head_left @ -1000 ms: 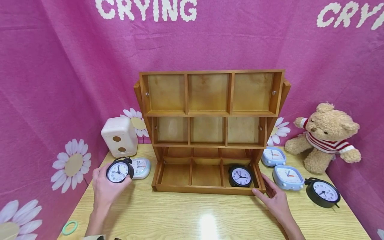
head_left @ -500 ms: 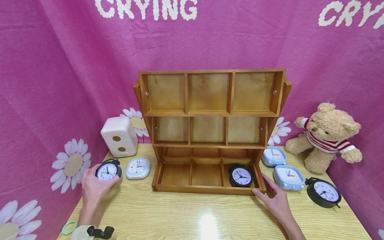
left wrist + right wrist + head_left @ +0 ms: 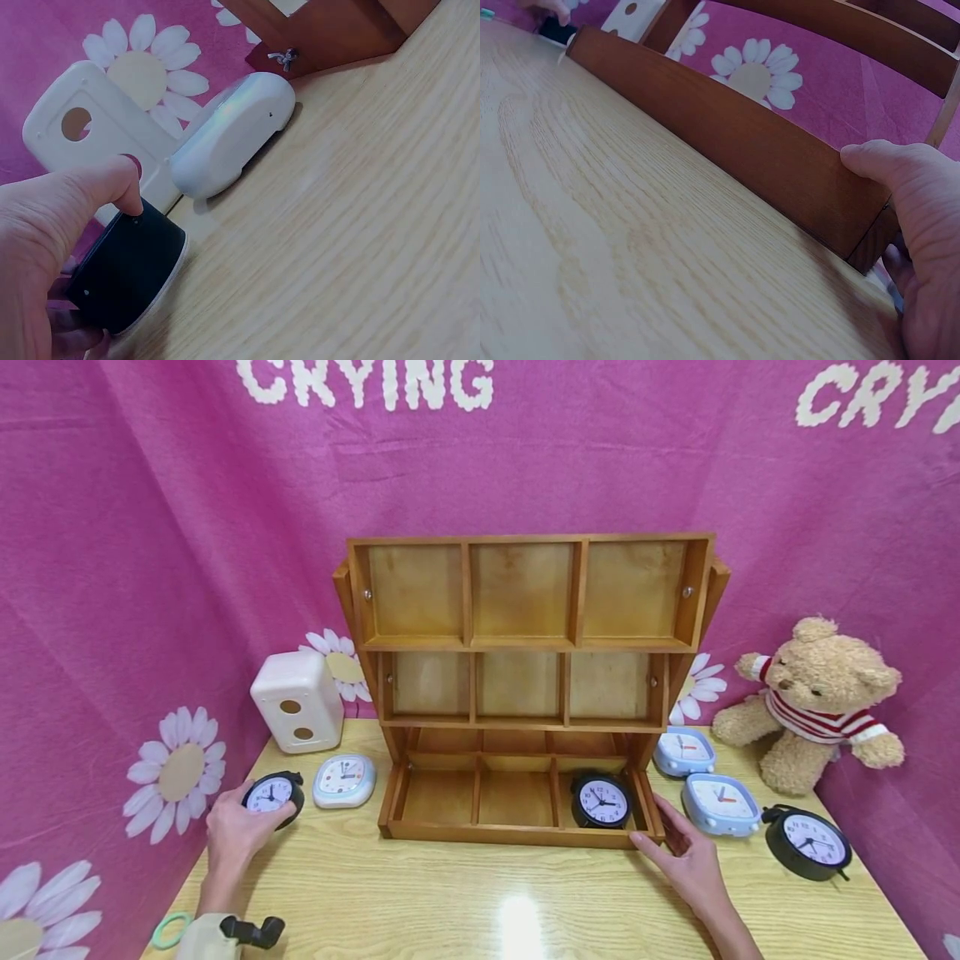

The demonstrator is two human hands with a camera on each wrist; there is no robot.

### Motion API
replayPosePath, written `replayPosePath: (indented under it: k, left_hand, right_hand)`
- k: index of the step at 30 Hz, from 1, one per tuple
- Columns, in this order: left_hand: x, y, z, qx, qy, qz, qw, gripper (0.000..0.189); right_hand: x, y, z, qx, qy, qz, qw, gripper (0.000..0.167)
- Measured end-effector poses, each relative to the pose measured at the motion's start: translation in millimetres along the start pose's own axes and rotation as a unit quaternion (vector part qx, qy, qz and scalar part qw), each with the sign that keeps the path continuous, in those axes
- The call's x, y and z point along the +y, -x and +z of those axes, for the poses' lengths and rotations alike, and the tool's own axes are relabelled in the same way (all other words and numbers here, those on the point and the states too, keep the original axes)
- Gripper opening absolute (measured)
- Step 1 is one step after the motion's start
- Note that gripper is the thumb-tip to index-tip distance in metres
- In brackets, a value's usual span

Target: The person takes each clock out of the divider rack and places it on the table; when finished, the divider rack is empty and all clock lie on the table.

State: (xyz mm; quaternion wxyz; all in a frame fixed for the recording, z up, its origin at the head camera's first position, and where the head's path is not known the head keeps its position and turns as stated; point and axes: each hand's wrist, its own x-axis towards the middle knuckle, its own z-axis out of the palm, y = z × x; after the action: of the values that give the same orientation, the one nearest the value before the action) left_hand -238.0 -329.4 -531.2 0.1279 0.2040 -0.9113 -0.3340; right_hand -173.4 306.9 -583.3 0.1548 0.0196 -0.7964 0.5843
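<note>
At the left of the table my left hand [image 3: 238, 831] grips a round black alarm clock [image 3: 272, 793], its white dial facing up. Thumb and fingers span the black casing [image 3: 131, 270] in the left wrist view, where it sits down at the tabletop. My right hand [image 3: 686, 860] holds the front right corner of a three-tier wooden shelf [image 3: 517, 837], thumb on the front board [image 3: 780, 157] and fingers round the side. Another black alarm clock [image 3: 602, 802] leans in the shelf's bottom right compartment. Beside the left hand's clock lies a white and pale blue clock [image 3: 344, 780].
A white box with round holes [image 3: 298, 703] stands at the back left. Two blue clocks [image 3: 684, 752], a third black alarm clock [image 3: 808, 842] and a teddy bear [image 3: 817, 693] are on the right. A green ring [image 3: 172, 930] lies near the front left edge.
My left hand has carried the black alarm clock left, away from the white and pale blue clock, and lowered it to the table. The right hand has stayed at the shelf corner.
</note>
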Motion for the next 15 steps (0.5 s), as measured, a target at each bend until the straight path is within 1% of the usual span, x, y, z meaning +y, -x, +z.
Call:
replayPosePath:
  k: [4, 9, 12, 15]
  left_hand:
    - [0.5, -1.0, -1.4, -0.01, 0.007, 0.004, 0.9999, 0.09]
    - [2.6, 2.8, -2.7, -0.013, 0.023, 0.038, 0.9989, 0.086]
    - [7.2, 6.9, -3.3, 0.004, 0.04, 0.07, 0.9968, 0.085]
    - [16.9, 11.7, -4.3, 0.028, 0.067, 0.102, 0.9922, 0.087]
  right_hand:
    - [-0.1, 0.2, 0.1, 0.0, 0.003, 0.005, 1.0, 0.07]
    - [-0.7, 0.6, 0.5, 0.001, 0.004, 0.013, 0.9999, 0.07]
    - [-1.2, 0.4, 0.6, 0.001, 0.003, 0.016, 0.9999, 0.07]
    - [-1.7, 0.1, 0.6, 0.001, 0.001, 0.015, 0.9999, 0.071]
